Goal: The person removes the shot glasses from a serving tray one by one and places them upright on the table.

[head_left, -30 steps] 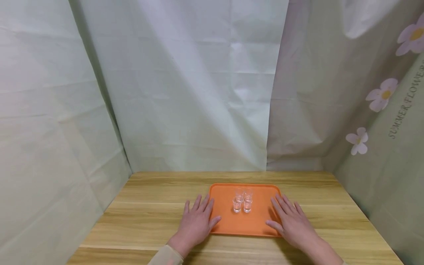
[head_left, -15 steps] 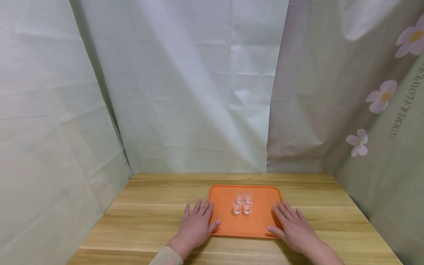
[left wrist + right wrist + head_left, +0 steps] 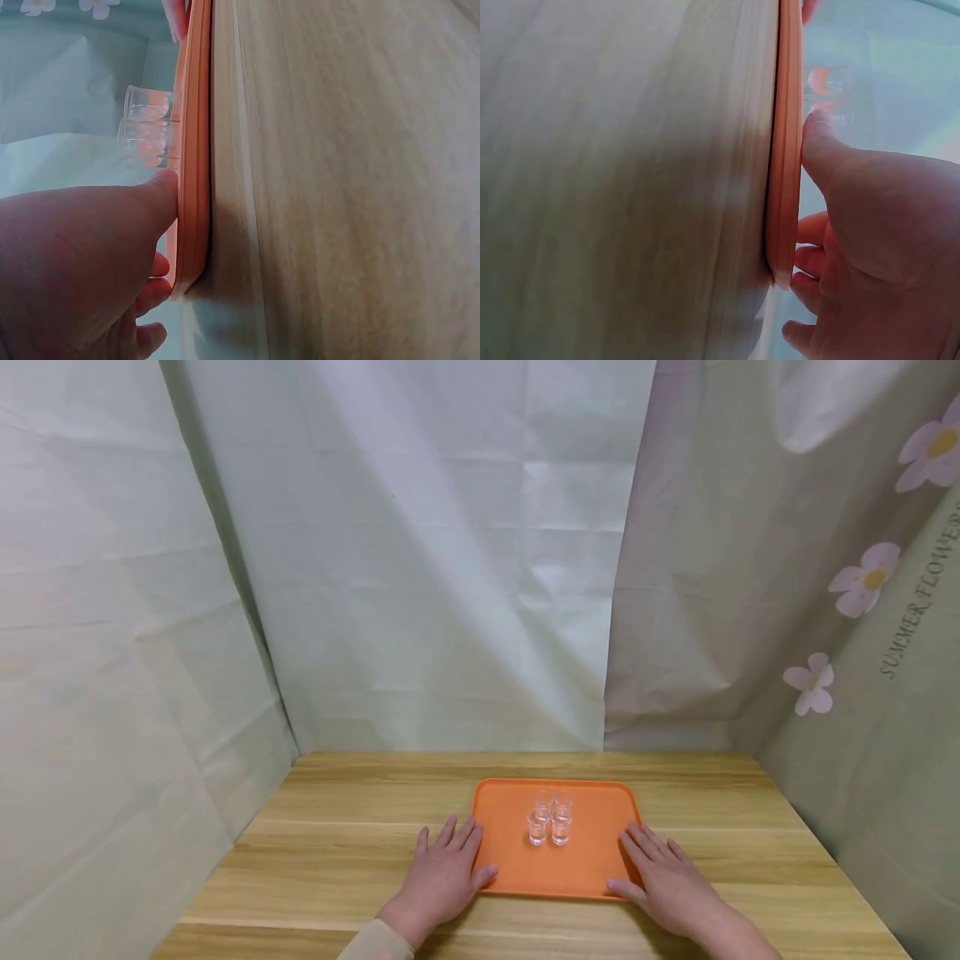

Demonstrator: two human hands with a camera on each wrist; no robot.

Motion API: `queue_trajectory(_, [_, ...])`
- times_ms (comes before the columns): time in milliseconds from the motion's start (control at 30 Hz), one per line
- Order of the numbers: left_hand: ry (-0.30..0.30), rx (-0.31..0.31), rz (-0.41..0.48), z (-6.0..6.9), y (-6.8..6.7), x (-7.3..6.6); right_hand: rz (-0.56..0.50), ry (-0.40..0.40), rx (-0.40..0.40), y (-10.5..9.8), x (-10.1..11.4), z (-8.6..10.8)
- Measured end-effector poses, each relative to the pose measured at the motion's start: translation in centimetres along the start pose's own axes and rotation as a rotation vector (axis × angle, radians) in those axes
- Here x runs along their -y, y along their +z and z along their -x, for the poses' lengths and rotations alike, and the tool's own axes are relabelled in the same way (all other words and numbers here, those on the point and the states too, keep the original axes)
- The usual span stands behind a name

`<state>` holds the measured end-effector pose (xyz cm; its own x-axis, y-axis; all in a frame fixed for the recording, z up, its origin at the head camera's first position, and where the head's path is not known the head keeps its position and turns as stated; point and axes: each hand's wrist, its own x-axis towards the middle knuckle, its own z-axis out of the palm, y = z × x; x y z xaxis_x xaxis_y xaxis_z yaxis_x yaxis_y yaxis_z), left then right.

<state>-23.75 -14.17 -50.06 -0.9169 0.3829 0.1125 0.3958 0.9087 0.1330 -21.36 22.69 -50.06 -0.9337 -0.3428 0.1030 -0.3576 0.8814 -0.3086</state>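
Note:
An orange tray [image 3: 510, 862] lies flat on the wooden table. Several small clear shot glasses [image 3: 537, 832] stand upright in a tight group near its middle; whether they hold liquid I cannot tell. At the tray's left edge, my left hand [image 3: 442, 878] has its fingers extended, its thumb over the near left corner. My right hand [image 3: 666, 881] lies likewise at the right edge. The left wrist view shows the left thumb [image 3: 163, 184] touching the tray's rim [image 3: 196, 142]. In the right wrist view, the right thumb [image 3: 819, 127] meets the rim [image 3: 786, 150] too.
The wooden table [image 3: 345, 835] extends to both sides of the tray. Pale cloth hangs behind it [image 3: 450, 610] and along the left side [image 3: 112, 693]. A cloth with printed flowers [image 3: 862, 735] closes off the right.
Both hands have drawn slightly back toward me along the tray's sides, and the right fingertips have shifted a little outward. The tray and glasses stay in place.

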Motion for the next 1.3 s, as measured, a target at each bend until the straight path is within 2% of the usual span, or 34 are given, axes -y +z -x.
queue_trajectory(500, [0.004,0.017,0.04,0.15,-0.27,0.42,-0.041,0.008,0.038,-0.19,-0.14,-0.25])
queue_trajectory(800, [0.005,-0.001,0.045,0.26,-0.15,0.48,-0.041,-0.002,0.043,0.02,-0.3,-0.51])
queue_trajectory(1300, [-0.028,-0.003,0.095,0.77,-0.11,0.95,-0.058,-0.023,0.044,0.21,0.01,-1.0])
